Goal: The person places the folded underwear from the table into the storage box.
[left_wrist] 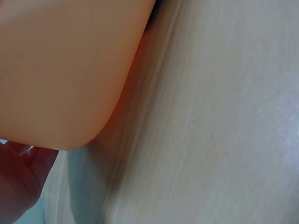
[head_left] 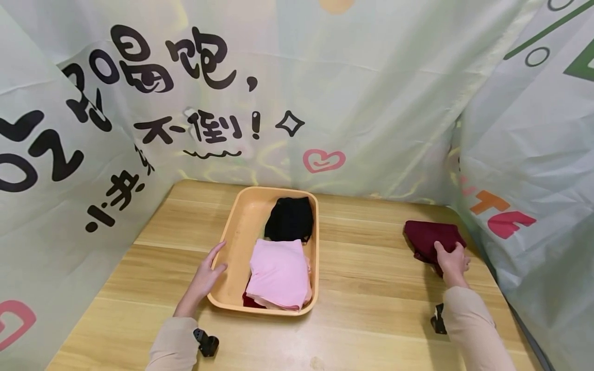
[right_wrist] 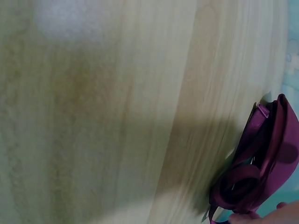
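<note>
A folded maroon garment (head_left: 429, 234) lies at the table's right side; its looped strap-like bands show in the right wrist view. My right hand (head_left: 452, 262) holds its near right part, thumb on top of the cloth. At the left rim of an orange plastic tray (head_left: 262, 193) rests my left hand (head_left: 206, 273), its thumb reaching over the edge. In the left wrist view, its fingers (left_wrist: 42, 163) are partly hidden behind the tray's wall. Inside the tray, a folded pink garment (head_left: 278, 270) lies in front of a folded black garment (head_left: 290, 219). Dark red cloth (head_left: 252, 301) peeks out under the pink one.
The wooden table (head_left: 366, 268) stretches between the tray and the maroon garment. Printed fabric curtains (head_left: 385, 103) hang behind the table and along both sides. The right curtain (head_left: 543, 206) comes down close beside the maroon garment.
</note>
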### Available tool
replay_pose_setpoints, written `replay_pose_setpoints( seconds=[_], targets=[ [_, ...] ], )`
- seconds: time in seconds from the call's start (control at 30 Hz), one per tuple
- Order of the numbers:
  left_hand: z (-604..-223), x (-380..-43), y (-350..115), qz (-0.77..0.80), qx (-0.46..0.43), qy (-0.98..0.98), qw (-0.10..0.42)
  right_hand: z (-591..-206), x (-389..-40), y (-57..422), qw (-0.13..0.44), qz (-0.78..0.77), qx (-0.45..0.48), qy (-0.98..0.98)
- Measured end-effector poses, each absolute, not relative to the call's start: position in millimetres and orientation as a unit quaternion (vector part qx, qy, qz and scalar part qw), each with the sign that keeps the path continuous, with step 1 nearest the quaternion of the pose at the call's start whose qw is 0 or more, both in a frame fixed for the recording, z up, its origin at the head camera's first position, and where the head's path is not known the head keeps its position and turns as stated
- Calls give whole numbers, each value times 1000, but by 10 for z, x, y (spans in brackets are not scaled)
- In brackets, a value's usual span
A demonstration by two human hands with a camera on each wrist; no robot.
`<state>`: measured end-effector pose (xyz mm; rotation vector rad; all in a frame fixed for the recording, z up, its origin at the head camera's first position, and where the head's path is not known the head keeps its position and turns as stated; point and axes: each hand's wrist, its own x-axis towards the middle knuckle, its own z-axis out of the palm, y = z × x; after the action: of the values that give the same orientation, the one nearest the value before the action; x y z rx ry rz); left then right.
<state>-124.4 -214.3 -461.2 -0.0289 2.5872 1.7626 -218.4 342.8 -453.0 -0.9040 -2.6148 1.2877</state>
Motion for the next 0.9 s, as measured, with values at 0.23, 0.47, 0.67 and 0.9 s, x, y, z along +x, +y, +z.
replay_pose_setpoints(
  seconds=[0.23,0.47,0.67,0.9],
  targets=[
    [-4778,-1313,-2222,566,-2,824,4,-4533,-2225,3452,32,416,-300,-858],
    [-5033,-1407,-2303,559,12,829,-14,-4563,-2233,3524,-3,400,-279,-873],
    [-5070,-1412,-2310,556,16,830,-30,-4589,-2269,3537,-49,374,-256,-890],
    [-5088,-1415,-2318,552,20,833,-34,-4615,-2308,3537,-42,441,-278,-853]
  ],
)
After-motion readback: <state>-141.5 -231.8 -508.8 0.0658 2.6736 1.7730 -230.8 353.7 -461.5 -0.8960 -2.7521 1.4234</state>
